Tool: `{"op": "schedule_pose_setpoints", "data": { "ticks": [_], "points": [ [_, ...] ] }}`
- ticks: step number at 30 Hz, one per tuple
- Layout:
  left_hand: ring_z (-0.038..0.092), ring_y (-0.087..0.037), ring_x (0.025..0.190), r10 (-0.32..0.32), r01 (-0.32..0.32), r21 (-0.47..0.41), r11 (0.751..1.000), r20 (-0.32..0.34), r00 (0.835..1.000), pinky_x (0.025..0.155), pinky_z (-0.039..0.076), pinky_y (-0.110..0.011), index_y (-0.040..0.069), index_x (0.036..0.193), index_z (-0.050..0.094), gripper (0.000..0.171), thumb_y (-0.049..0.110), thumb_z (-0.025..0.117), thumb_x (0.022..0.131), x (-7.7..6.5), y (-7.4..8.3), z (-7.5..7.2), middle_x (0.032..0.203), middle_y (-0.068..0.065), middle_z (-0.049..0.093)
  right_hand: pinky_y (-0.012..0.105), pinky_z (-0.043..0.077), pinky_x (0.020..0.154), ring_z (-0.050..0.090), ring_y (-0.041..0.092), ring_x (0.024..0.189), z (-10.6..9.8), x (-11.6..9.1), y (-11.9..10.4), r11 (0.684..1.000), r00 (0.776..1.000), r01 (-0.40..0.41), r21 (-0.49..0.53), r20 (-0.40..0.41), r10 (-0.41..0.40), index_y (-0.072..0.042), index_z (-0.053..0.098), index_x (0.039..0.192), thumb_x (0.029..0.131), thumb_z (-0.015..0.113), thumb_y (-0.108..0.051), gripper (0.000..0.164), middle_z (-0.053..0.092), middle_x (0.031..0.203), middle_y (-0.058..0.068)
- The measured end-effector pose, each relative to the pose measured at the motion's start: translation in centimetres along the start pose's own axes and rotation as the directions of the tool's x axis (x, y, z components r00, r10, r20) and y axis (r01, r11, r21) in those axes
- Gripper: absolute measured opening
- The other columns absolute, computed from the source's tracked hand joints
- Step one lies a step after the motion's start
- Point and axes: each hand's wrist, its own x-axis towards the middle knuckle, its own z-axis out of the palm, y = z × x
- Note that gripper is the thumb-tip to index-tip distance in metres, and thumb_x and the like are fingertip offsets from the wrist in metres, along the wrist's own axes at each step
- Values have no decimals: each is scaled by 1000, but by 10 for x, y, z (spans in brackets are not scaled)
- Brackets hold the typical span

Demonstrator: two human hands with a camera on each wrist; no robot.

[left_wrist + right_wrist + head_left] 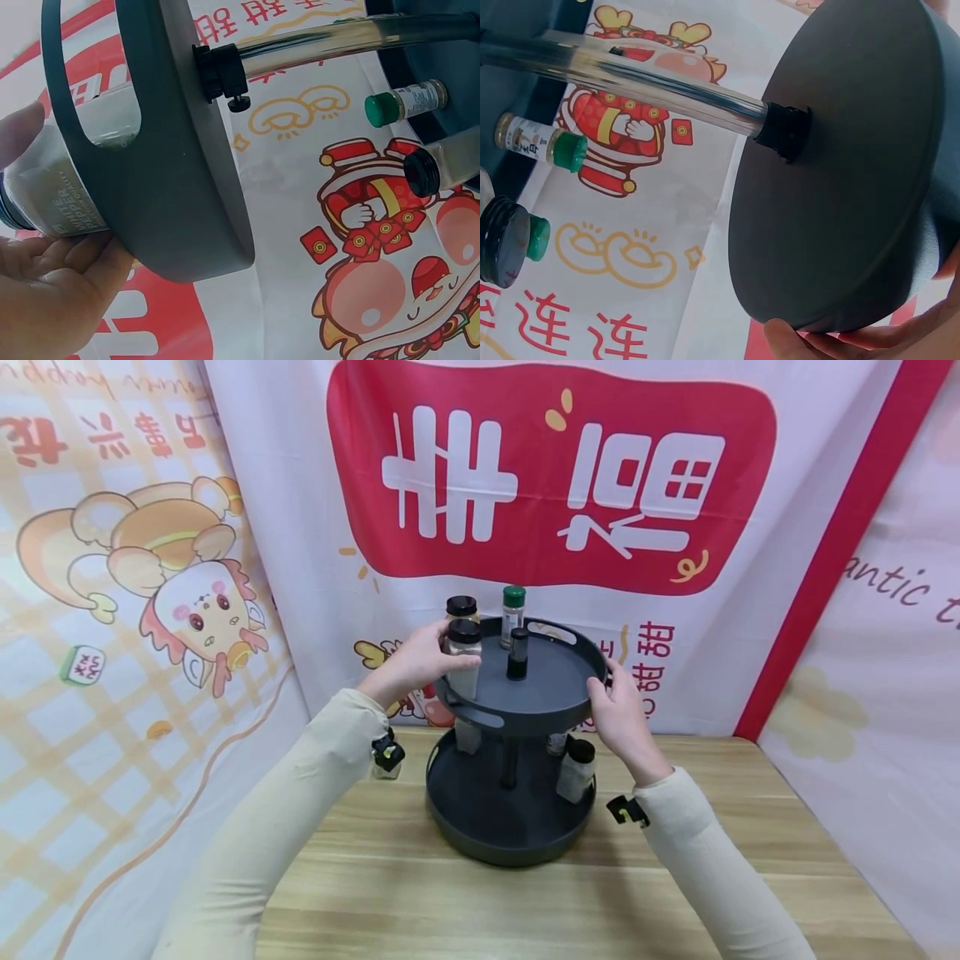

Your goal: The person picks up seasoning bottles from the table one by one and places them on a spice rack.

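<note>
My left hand [411,667] grips a clear jar with a black lid [463,683] at the left side of a dark grey two-tier turntable's upper tray [540,685]. In the left wrist view, the white pepper jar [58,191] has the thumb on one side and fingers curled on the other, beside the tray's handle slot. Opposite, my right hand [624,718] holds the upper tray's right rim, thumb over the edge and fingers outside. The right wrist view shows those fingers [780,341] at the rim, under the tray's round underside [832,187].
Behind the held jar stand another black-lidded jar [461,607] and a green-capped bottle [513,620]. The lower tray [502,835] bears several jars, including a tilted black-lidded one [576,772]. A central post joins both tiers. The wooden table [360,877] meets printed cloth [262,460] behind.
</note>
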Motion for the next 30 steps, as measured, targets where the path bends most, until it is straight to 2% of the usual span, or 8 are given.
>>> {"op": "schedule_pose_setpoints", "data": {
  "ticks": [8,17,30],
  "points": [
    [48,-26,108,13,-12,19,1000,-33,999,89,45,-49,15,135,44,61,30,73,83,2,-5,-1,123,-7,53,50,28,107,34,38,130,0,0,0,1000,1000,-8,-10,-1,8,3,23,147,99,36,-35,62,25,147,25],
    [51,-25,103,42,-39,59,997,-49,998,84,48,-44,15,131,48,59,34,74,81,-1,-9,-2,118,-7,56,50,30,106,36,38,128,1,-1,0,1000,1000,4,1,1,-4,3,23,147,99,36,-34,62,27,146,25],
    [52,-25,99,60,-59,19,998,-55,997,81,48,-43,14,125,52,54,31,76,80,-3,-13,-2,112,-6,58,50,26,108,30,38,132,2,-2,0,1000,1000,3,-13,-10,-3,3,22,147,99,35,-36,63,24,148,25]
  ]
}}
